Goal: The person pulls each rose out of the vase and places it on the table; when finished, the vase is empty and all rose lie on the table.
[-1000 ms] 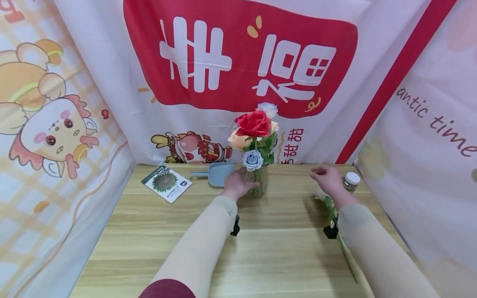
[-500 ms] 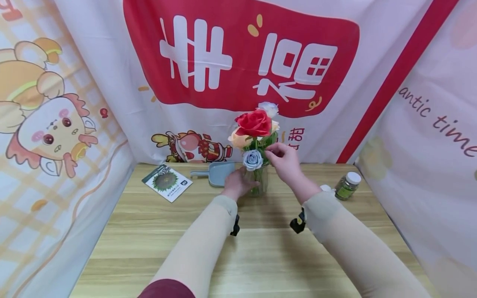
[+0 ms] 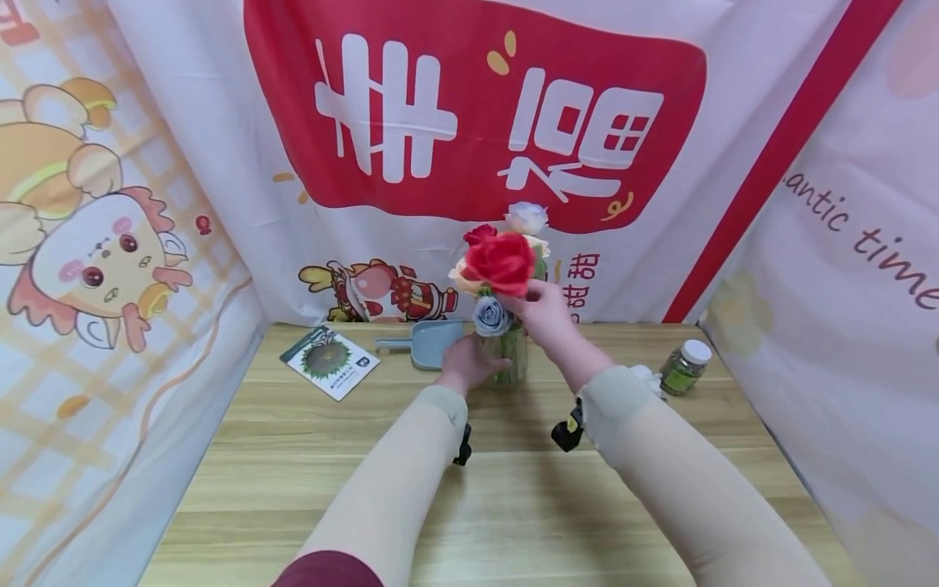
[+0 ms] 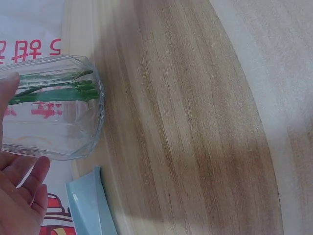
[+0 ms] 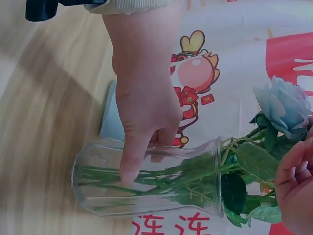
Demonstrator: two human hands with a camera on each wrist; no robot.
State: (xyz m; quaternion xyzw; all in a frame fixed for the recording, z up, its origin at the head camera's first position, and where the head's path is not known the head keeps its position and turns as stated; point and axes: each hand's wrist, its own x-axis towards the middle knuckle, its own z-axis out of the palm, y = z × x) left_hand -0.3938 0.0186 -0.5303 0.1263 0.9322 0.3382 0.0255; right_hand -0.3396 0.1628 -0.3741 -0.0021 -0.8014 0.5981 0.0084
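Gripping the glass vase, your left hand lays its thumb across the near side with the fingers round the far left, so that grip stands only as wide as the glass. The vase is upright near the far edge of the counter, with green stems inside it. Your right hand is among the flowers above the rim, its grip bent closed on the large red rose just under the bloom; you cannot see the fingertips or how much stem they pinch. The blue rose sits nearer and lower, a peach rose to the left, and a pale rose on the far side. Left of the vase lies a blue dustpan, its handle pointing left, and farther left a picture card. To your right, a white flower lies partly behind your right sleeve, just beside a white-lidded jar.
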